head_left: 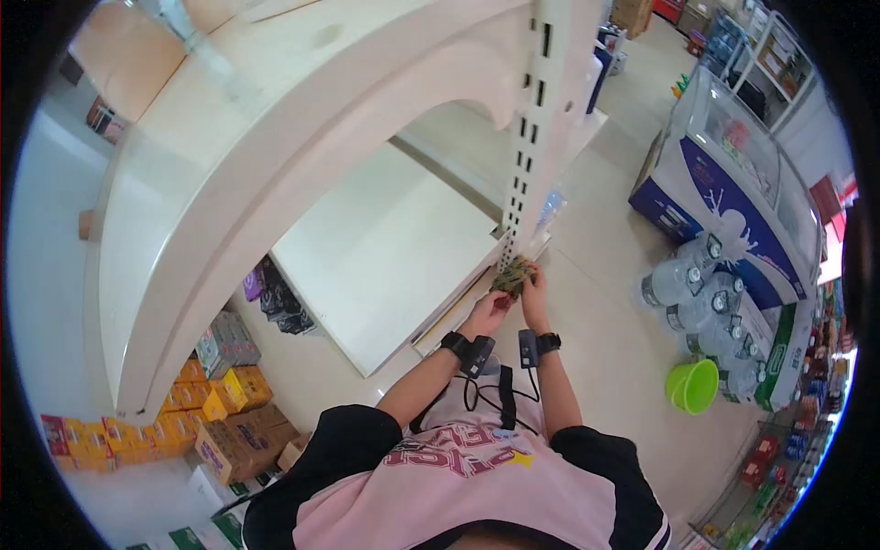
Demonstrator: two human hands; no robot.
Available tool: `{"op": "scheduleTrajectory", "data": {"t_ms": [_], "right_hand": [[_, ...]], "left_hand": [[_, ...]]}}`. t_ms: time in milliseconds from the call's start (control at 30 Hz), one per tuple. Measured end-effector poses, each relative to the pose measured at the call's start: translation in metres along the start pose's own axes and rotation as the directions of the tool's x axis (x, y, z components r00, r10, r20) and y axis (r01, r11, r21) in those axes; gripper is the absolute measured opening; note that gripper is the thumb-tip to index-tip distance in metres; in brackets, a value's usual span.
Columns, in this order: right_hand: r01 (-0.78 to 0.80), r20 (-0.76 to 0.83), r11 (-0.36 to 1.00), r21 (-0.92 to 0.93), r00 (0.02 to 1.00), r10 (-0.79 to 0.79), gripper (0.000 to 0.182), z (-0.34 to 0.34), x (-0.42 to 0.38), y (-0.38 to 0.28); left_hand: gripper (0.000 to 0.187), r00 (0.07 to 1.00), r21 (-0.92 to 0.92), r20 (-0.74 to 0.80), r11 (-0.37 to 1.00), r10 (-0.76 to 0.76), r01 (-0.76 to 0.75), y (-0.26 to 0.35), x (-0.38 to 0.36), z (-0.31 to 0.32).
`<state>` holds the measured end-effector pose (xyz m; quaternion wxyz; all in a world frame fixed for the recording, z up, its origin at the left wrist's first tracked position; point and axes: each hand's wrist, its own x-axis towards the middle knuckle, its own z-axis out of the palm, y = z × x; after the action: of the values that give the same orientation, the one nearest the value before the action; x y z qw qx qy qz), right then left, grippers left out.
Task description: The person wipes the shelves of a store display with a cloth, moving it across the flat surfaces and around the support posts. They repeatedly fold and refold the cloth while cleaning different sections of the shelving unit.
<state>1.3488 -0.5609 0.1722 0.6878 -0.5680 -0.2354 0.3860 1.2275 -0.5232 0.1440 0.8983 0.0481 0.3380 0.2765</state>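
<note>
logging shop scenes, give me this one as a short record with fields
left hand: fingers on the cloth
right hand: fingers on its other side
cloth: crumpled, greenish-brown
work spot: low on the slotted upright
beside it: white panel
person's right: freezer, large bottles, green bucket
person's left: stacked cartons

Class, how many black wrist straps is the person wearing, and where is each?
2: one black strap around the wrist of the left hand, another around the wrist of the right hand.
</note>
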Motion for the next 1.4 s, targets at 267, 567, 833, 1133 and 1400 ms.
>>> {"op": "scheduleTrajectory", "data": {"t_ms": [267,567,833,1133,1400], "right_hand": [[0.016,0.075,0.993,0.114,0.997,-0.024,0.020,-0.002,-0.054,-0.095],[0.456,-0.041,0.890,-0.027,0.889,-0.457,0.020,0.070,-0.139,-0.205],[0.749,0.205,0.640,-0.170,0.662,-0.721,0.026,0.244,-0.158,-0.242],[0.511,0.277,0.707,-0.489,0.860,-0.429,0.035,0.233,-0.145,-0.106],[0.377,0.237,0.648,-0.662,0.925,-0.296,0.034,0.229,-0.184,-0.146]], "left_hand": [[0.014,0.836,0.564,0.549,0.735,0.008,-0.377,-0.006,-0.136,0.085],[0.020,0.870,0.264,0.482,0.930,0.104,-0.257,0.102,-0.285,0.140],[0.011,0.529,0.297,0.583,0.444,0.616,-0.845,0.234,-0.317,0.095],[0.016,0.453,0.548,0.836,-0.427,0.309,-0.720,0.301,-0.245,-0.042],[0.038,0.378,0.670,0.733,-0.506,0.566,-0.543,0.265,-0.280,-0.018]]}}
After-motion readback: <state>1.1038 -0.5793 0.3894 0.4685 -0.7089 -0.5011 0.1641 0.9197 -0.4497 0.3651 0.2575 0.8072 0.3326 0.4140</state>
